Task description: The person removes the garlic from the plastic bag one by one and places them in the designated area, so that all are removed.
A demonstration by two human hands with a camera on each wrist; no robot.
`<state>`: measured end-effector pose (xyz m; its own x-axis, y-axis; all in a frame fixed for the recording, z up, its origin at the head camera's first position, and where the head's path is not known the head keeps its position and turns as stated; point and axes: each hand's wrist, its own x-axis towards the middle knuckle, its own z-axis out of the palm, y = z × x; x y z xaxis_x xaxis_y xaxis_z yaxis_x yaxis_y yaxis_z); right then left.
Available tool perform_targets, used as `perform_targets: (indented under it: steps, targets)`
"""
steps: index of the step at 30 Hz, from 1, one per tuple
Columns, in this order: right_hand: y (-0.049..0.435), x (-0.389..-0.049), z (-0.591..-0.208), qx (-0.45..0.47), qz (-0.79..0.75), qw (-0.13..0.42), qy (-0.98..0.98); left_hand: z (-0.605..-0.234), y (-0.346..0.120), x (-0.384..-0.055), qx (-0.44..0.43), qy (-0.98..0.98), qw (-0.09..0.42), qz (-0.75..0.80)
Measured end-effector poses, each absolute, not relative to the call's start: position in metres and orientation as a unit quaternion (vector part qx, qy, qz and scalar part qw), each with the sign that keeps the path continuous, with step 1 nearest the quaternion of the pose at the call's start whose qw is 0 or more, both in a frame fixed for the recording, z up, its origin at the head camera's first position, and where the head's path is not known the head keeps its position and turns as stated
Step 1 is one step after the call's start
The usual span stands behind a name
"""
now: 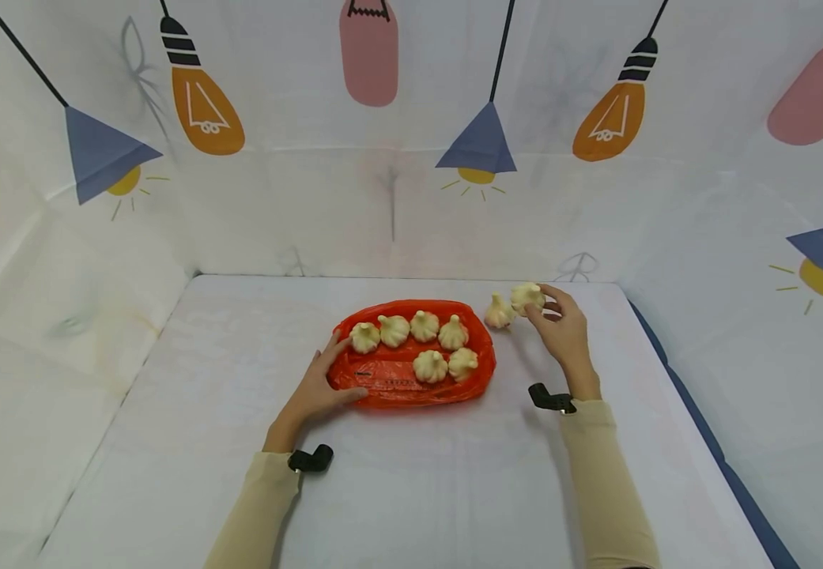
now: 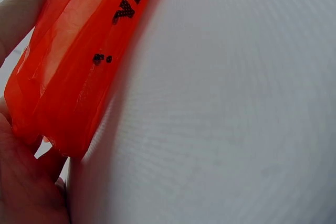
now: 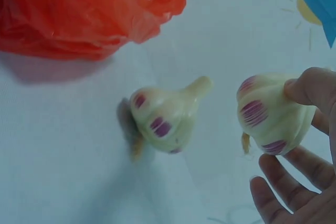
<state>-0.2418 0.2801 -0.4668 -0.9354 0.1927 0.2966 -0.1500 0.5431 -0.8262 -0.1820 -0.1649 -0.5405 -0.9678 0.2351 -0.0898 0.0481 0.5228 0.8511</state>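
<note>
So by my count, six garlics (image 1: 424,325) were in the red bag (image 1: 421,397): four in a row along the far side, two at the near right. The near left of the bag was bare enough that you could see some print on the plastic. Two more were out: a loose garlic (image 1: 500,311) resting on the table (image 1: 411,490) just beside the bag's right end, and a held garlic (image 3: 273,114) near it. I'd call it mid-job, since the held one wasn't set down anywhere yet and no hand was touching the loose one.

As for fingers, the right hand (image 1: 566,332) had a pinch on its garlic, parted about as wide as the thing itself. The thumb pressed one side, and the lower fingers fanned out loosely underneath. The right wrist view showed a gap between the two garlics. The left hand (image 1: 319,391) was spread around the bag's left end, thumb along the near side, with plastic caught between thumb and fingers. Some fingertips were hidden there, so I couldn't tell how firm that hold was.
</note>
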Motion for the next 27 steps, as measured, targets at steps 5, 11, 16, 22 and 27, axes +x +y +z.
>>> perform_targets:
  steps: [5,11,16,22,27]
  targets:
    - [0.287,-0.242,-0.471,-0.012,0.482,0.17,-0.86,-0.54,-0.166,-0.182,0.09,0.867,0.087,0.482]
    - [0.291,-0.243,-0.481,-0.018,0.476,0.153,-0.866,-0.539,-0.166,-0.181,0.084,0.866,0.089,0.486]
    - [0.293,-0.244,-0.489,-0.022,0.471,0.147,-0.87,-0.539,-0.165,-0.18,0.085,0.864,0.087,0.488]
    - [0.298,-0.244,-0.498,-0.037,0.466,0.13,-0.875,-0.538,-0.165,-0.18,0.082,0.862,0.089,0.492]
    - [0.301,-0.243,-0.505,-0.046,0.459,0.124,-0.879,-0.539,-0.165,-0.18,0.082,0.862,0.091,0.491]
